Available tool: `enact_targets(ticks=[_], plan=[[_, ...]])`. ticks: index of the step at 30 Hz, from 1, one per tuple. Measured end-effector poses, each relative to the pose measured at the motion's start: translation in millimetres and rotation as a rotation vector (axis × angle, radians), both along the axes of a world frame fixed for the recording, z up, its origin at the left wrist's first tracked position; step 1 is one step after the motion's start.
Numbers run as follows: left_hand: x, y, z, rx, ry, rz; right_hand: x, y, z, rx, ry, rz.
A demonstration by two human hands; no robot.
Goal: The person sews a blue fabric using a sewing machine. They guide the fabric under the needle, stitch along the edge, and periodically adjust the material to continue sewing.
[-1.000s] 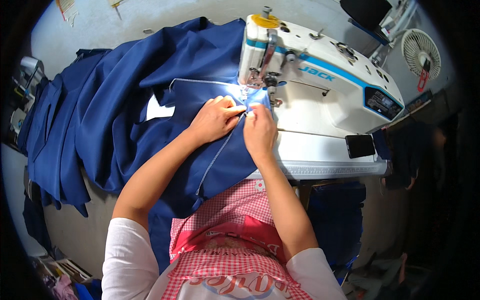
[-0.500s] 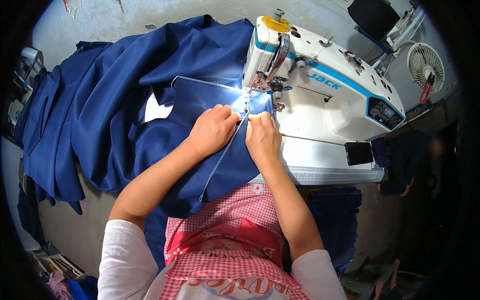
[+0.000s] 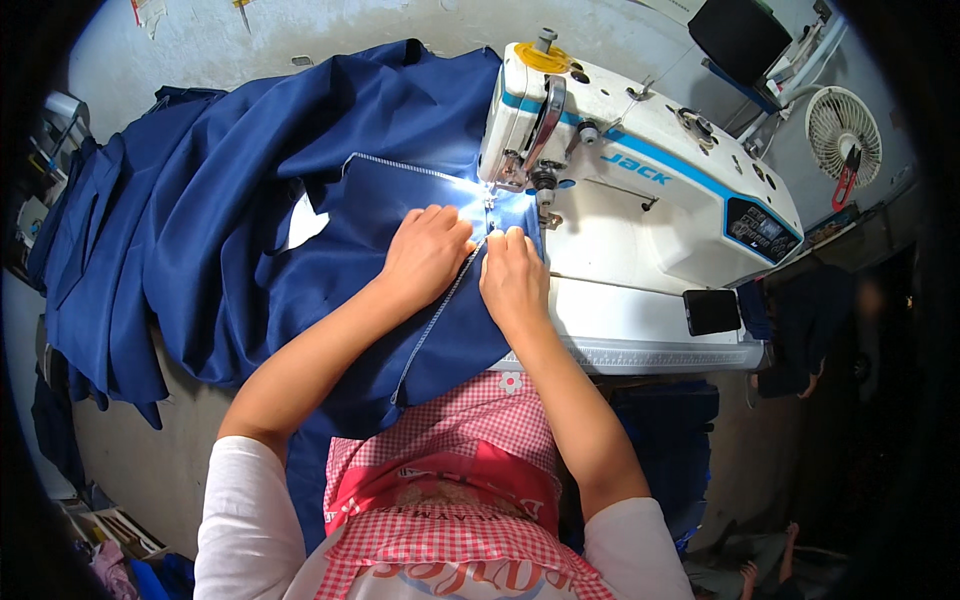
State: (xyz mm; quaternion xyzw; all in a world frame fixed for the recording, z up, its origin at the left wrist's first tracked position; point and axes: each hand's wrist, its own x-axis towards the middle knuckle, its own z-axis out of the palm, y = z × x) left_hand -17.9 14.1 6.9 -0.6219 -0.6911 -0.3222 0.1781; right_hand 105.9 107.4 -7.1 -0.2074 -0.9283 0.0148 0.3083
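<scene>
Blue fabric (image 3: 330, 200) is pressed flat by the left hand (image 3: 425, 255) and right hand (image 3: 512, 280), fingers extended, just before the sewing machine (image 3: 640, 200) needle.

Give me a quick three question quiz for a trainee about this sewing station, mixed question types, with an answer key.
1. True or false: both hands, the left hand and the right hand, rest flat on the blue fabric just in front of the needle area.
2. Multiple choice: where does the small white fan stand? A) left of the fabric pile B) beyond the right end of the sewing machine C) on the person's lap
3. Fill in: the pale line running between the hands toward the needle is a ____.

Key: 1 true; 2 B; 3 zipper.
</scene>
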Motion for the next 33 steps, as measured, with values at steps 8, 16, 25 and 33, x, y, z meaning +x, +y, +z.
enact_targets(ticks=[8, 16, 25, 33], plan=[[2.8, 38.5, -1.6, -0.233, -0.478, 0.092, 4.8, -9.7, 5.0, -0.073, -0.01, -0.094], [-2.0, 9.9, -10.7, -0.144, -0.323, -0.067, 11.2, -15.9, 8.2, -0.084, 0.015, -0.098], [-13.2, 36.8, -0.5, -0.166, -0.065, -0.046, 9.5, -10.3, -2.1, -0.033, 0.109, 0.025], [-22.9, 46.7, -16.9, -0.153, -0.092, 0.034, 6.2, -5.7, -1.3, -0.075, 0.085, -0.001]])
